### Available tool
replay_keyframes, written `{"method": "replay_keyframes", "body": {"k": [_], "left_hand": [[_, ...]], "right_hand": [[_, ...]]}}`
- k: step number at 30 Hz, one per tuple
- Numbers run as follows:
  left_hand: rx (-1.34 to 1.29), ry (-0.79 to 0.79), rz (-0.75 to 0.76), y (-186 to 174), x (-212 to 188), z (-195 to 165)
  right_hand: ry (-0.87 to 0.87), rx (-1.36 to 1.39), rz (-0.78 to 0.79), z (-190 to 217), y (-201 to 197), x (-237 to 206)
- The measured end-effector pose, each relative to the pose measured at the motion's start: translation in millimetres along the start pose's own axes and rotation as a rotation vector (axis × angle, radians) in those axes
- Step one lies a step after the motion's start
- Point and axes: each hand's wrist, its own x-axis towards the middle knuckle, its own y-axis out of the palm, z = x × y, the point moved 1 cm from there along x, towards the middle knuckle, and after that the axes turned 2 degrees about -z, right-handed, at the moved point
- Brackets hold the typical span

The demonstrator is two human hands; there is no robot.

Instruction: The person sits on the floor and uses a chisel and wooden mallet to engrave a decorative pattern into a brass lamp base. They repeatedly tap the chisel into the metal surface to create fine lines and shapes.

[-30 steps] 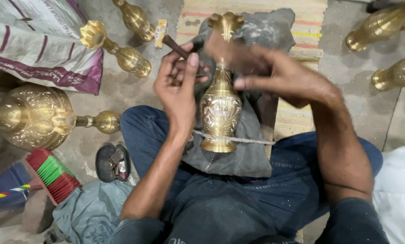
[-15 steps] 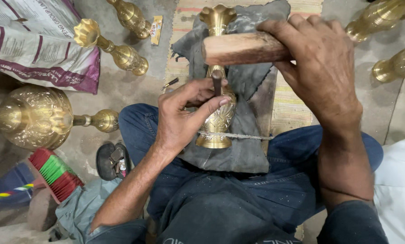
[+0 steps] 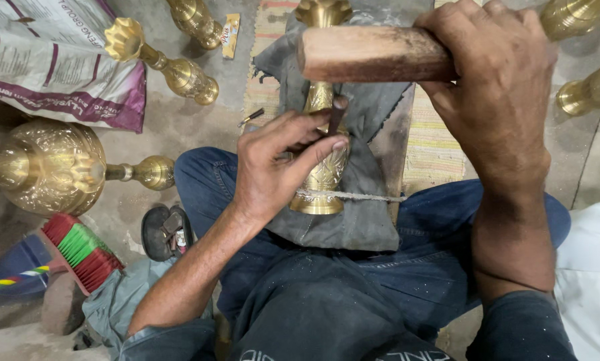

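An engraved brass vase (image 3: 321, 179) lies on a dark grey cloth (image 3: 363, 200) across my lap, tied down by a thin cord (image 3: 353, 196). My left hand (image 3: 280, 164) rests on the vase and pinches a short dark metal punch (image 3: 336, 115), its tip against the brass. My right hand (image 3: 497, 93) is raised above it, gripping a thick wooden mallet (image 3: 373, 53) held level over the punch's head.
A large brass vase (image 3: 42, 167) lies on its side at left, with smaller brass vases (image 3: 163, 60) at the top and the right edge (image 3: 591, 90). A printed sack (image 3: 52, 60), a red and green brush (image 3: 79, 251), a sandal (image 3: 166, 230) and a striped mat (image 3: 434, 144) lie around me.
My left hand has settled the punch upright on the vase. My right hand took up the wooden mallet and lifted it above the punch; it now sits closer to the camera.
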Motion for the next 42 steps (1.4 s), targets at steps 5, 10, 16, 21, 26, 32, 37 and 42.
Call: {"method": "replay_keyframes", "body": {"k": [5,10,16,21,26,32,37,42], "left_hand": [[-0.015,0.015,-0.017,0,0,-4],[-0.065,0.023,-0.027,0,0,-4],[-0.029,0.017,-0.016,-1,1,-3],[-0.014,0.018,0.024,-2,3,-3],[-0.029,0.018,0.017,-3,2,-4],[-0.026,-0.028,-0.01,-3,2,-2],[-0.025,-0.03,-0.035,-1,1,-7],[-0.025,-0.092,0.03,-3,3,-7]], "right_hand": [[0.021,0.084,-0.052,-3,-1,0],[0.463,0.776,0.127,1,-2,11],[0.108,0.313,0.021,16,-14,25],[-0.01,0.038,-0.013,19,-16,26],[0.107,0.263,0.057,17,-15,22],[0.077,0.182,0.078,17,-15,20],[0.204,0.475,-0.011,13,-10,20],[0.23,0.732,0.043,15,-4,21]]}}
